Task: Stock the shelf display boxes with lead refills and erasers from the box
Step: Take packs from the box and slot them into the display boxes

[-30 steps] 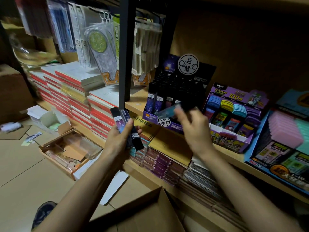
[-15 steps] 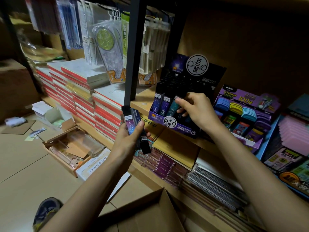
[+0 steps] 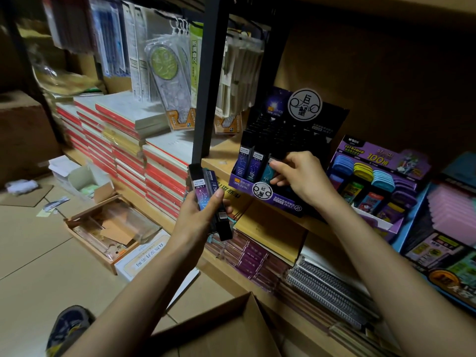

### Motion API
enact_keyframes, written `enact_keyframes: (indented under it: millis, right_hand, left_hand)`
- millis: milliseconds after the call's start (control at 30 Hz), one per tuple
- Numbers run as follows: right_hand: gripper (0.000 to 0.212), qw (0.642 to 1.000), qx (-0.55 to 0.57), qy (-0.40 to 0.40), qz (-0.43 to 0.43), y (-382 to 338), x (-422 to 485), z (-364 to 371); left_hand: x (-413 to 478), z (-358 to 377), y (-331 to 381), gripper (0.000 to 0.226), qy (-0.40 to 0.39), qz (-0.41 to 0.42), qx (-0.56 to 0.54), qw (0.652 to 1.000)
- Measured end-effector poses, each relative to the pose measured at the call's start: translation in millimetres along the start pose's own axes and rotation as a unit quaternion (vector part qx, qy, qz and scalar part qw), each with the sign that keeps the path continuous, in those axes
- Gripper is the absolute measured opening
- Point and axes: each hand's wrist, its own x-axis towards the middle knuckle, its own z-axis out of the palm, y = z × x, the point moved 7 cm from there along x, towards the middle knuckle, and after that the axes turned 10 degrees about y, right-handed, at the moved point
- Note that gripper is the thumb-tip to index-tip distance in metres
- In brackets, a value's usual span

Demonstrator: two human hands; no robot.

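Observation:
My left hand (image 3: 199,216) grips a bundle of dark lead refill cases (image 3: 206,191) below the shelf edge, left of the display. My right hand (image 3: 300,177) reaches into the front row of the purple lead refill display box (image 3: 273,199) on the shelf. Its fingertips pinch a teal refill case (image 3: 266,172) standing in the third slot. Two dark blue refills (image 3: 248,161) stand in the slots to its left. A purple eraser display box (image 3: 371,181) sits to the right, holding coloured erasers. The open cardboard box (image 3: 219,331) is at the bottom of the view.
A black shelf post (image 3: 210,81) rises just left of the display. Stacked red-edged notebooks (image 3: 134,150) fill the left shelf, with hanging rulers above. Spiral notebooks (image 3: 327,287) lie on the lower shelf. A wooden tray (image 3: 108,233) and small cartons sit on the floor. My shoe (image 3: 69,328) shows bottom left.
My right hand carried the teal refill from mid-air into the display's front row and has set it into the third slot. My left hand stayed put with its bundle.

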Motion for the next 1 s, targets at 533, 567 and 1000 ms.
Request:
enact_keyframes:
  millis: [533,567,1000]
  right_hand:
    - [0.018,0.968,-0.136,0.062,-0.201,-34,-57,-3]
    - [0.024,0.968,-0.107,0.021,-0.227,-37,-69,5]
    - [0.046,0.872,-0.206,-0.024,-0.443,-33,-123,35]
  left_hand:
    - [-1,10,-2,0.021,-0.031,-0.021,-0.046,0.998]
    - [-1,11,-5,0.020,-0.030,-0.034,-0.053,0.998]
    - [-10,24,-27,0.027,-0.076,-0.124,-0.064,0.987]
